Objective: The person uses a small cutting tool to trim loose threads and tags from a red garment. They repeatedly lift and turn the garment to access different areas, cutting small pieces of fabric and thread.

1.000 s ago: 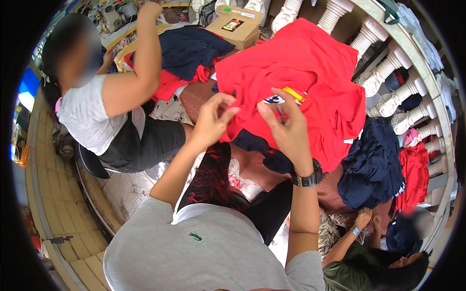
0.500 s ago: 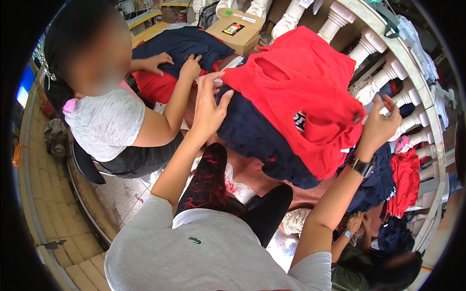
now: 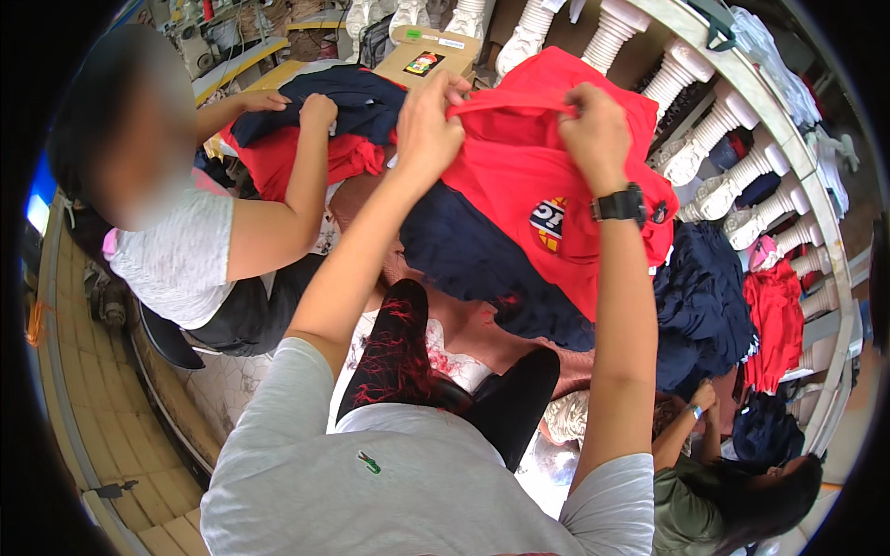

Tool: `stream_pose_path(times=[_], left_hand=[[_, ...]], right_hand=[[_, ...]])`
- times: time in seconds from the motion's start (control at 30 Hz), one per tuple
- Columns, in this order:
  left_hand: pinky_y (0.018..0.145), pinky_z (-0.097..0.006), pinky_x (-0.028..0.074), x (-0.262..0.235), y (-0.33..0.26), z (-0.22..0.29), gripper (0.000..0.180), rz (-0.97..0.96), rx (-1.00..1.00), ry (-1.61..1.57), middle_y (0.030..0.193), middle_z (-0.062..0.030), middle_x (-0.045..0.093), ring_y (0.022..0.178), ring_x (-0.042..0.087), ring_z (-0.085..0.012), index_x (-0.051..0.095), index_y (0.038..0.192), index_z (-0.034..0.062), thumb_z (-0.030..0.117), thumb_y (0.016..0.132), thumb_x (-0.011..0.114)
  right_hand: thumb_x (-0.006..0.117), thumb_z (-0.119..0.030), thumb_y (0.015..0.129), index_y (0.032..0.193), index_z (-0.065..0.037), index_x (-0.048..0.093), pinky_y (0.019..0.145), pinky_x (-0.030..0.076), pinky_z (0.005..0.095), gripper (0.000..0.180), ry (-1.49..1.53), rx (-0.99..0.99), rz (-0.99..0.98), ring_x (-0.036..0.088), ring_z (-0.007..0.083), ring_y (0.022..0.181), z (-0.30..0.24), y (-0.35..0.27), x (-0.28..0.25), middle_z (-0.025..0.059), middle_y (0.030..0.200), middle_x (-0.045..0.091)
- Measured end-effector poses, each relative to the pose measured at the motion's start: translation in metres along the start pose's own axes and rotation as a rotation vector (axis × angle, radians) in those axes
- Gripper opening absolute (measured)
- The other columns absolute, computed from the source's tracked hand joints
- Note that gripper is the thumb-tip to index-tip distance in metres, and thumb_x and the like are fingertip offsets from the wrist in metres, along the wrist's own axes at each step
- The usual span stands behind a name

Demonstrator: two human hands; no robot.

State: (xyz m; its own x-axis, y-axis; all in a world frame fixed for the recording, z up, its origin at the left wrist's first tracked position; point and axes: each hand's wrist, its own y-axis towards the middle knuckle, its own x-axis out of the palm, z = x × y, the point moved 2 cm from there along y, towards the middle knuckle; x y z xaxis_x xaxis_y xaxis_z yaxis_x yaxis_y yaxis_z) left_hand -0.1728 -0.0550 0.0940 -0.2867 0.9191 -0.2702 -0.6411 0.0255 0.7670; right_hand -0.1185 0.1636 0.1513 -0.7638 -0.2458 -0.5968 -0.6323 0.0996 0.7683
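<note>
A red shirt [image 3: 510,171] lies in front of me, with a black, white and yellow emblem [image 3: 548,224] on it facing up. At its left, my left hand [image 3: 431,130] is closed on the shirt's edge. My right hand [image 3: 596,137] grips the same edge farther right, and a band of red cloth is drawn taut between the two. A black watch [image 3: 619,204] sits on my right wrist. Under the red shirt is a pile of navy garments [image 3: 482,255], spread over the table's near side.
To my left a co-worker [image 3: 171,255] handles navy cloth [image 3: 343,97] over red cloth. A second person [image 3: 705,496] works at lower right, beside more navy garments [image 3: 700,296] and red cloth [image 3: 774,324]. A cardboard box [image 3: 431,57] stands behind; a white balustrade [image 3: 681,69] curves along the right.
Both hands have come from open above the shirt to gripping its edge, the right moving leftward. The shirt's cloth has been pulled flatter, showing the emblem. The view has shifted slightly.
</note>
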Motion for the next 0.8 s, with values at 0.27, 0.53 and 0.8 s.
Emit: stream_pose_path(times=[0.27,0.53,0.8], left_hand=[[0.113,-0.040,0.038,-0.012,-0.028,0.056,0.065,-0.264,0.290,-0.129,0.126,-0.0119,0.064,0.128,0.052,-0.0334,0.070,0.119,0.0043,-0.020,0.065,0.044],[0.116,-0.046,0.035,-0.011,-0.091,0.055,0.079,-0.604,0.212,-0.006,0.148,-0.0177,0.046,0.137,0.042,-0.0374,0.053,0.143,0.0082,-0.019,0.069,0.048],[0.086,-0.043,0.052,0.043,-0.019,0.099,0.047,-0.561,0.241,-0.194,0.100,-0.0213,0.067,0.095,0.066,-0.0366,0.058,0.134,0.0071,0.003,0.087,0.065]], right_hand=[[0.061,0.008,0.068,0.086,-0.002,0.066,0.069,0.047,0.0435,0.022,-0.094,-0.020,0.398,0.062,0.0345,0.078,0.040,-0.036,-0.109,0.0133,0.083,0.061],[0.058,0.010,0.071,0.097,-0.001,0.068,0.073,0.049,0.0370,0.030,0.033,0.348,0.109,0.067,0.0287,0.082,0.080,-0.142,-0.090,0.0140,0.086,0.066],[0.071,0.004,0.082,0.116,0.002,0.065,0.077,0.048,0.0227,0.035,0.820,0.134,0.097,0.062,0.0088,0.092,-0.011,-0.068,-0.120,0.0074,0.104,0.070]])
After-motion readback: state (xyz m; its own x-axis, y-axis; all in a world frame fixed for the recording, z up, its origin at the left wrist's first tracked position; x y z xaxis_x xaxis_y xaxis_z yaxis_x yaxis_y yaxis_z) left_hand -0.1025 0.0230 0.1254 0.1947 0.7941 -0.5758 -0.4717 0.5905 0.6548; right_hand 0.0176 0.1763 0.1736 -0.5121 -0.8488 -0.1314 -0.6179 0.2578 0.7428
